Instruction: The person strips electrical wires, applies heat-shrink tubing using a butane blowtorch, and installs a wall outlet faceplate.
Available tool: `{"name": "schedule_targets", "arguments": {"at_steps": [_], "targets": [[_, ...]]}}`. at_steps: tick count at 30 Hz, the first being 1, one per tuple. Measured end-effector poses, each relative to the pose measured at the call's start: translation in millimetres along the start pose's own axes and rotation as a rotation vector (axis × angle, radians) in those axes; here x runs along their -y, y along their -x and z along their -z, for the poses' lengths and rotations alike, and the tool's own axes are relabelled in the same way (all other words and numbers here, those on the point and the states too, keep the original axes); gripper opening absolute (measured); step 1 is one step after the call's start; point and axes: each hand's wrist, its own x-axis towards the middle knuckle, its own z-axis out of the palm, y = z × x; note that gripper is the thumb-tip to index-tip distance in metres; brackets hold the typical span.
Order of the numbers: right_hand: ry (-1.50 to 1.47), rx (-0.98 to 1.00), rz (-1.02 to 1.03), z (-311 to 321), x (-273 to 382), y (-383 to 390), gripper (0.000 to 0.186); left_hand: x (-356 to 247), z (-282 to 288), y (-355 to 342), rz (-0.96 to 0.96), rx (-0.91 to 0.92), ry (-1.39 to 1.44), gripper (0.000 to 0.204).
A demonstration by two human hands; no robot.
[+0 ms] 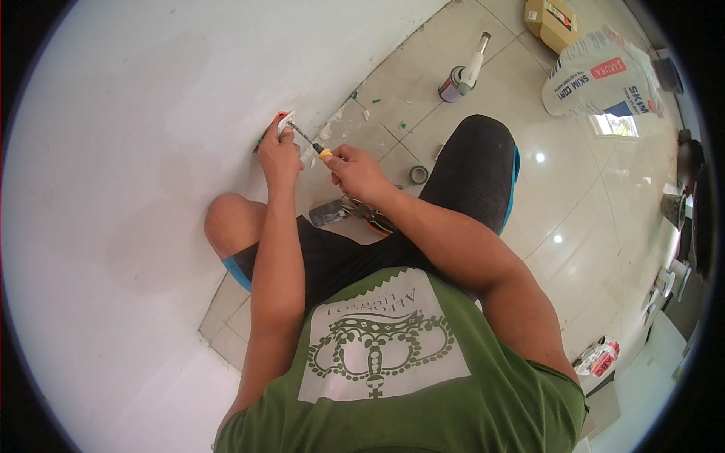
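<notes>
Low on the white wall (151, 151), my left hand (279, 157) grips a small white plate (286, 121) with its fingers. An orange-red edge (280, 115) shows beside the plate, at the wall. My right hand (356, 175) is closed around the yellow and black handle of a screwdriver (321, 151). The shaft slants up and left, and its tip meets or nearly meets the plate; exact contact is too small to tell. My left fingertips partly hide the plate.
Between my legs lie a dark grey flat object (328, 213), pliers (361, 214) and a green tape roll (418, 174). Farther off stand a can (451, 87) with a white-handled tool on it, a large white sack (596, 79) and a cardboard box (551, 29). Debris (326, 130) lines the wall's foot.
</notes>
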Motion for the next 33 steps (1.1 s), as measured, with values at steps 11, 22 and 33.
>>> {"name": "schedule_targets", "arguments": {"at_steps": [11,22,33], "targets": [[-0.363,0.180,-0.190,9.8,-2.2,-10.1,0.034,-7.8,4.9,0.2,-0.037,0.010,-0.068,0.037],[-0.161,0.106,-0.257,6.9,5.6,-14.9,0.039,-5.1,10.8,-1.6,-0.012,0.015,-0.105,0.038],[0.096,-0.055,-0.165,11.9,16.6,-16.8,0.041,2.3,8.2,-8.2,0.003,0.034,-0.073,0.040]]}}
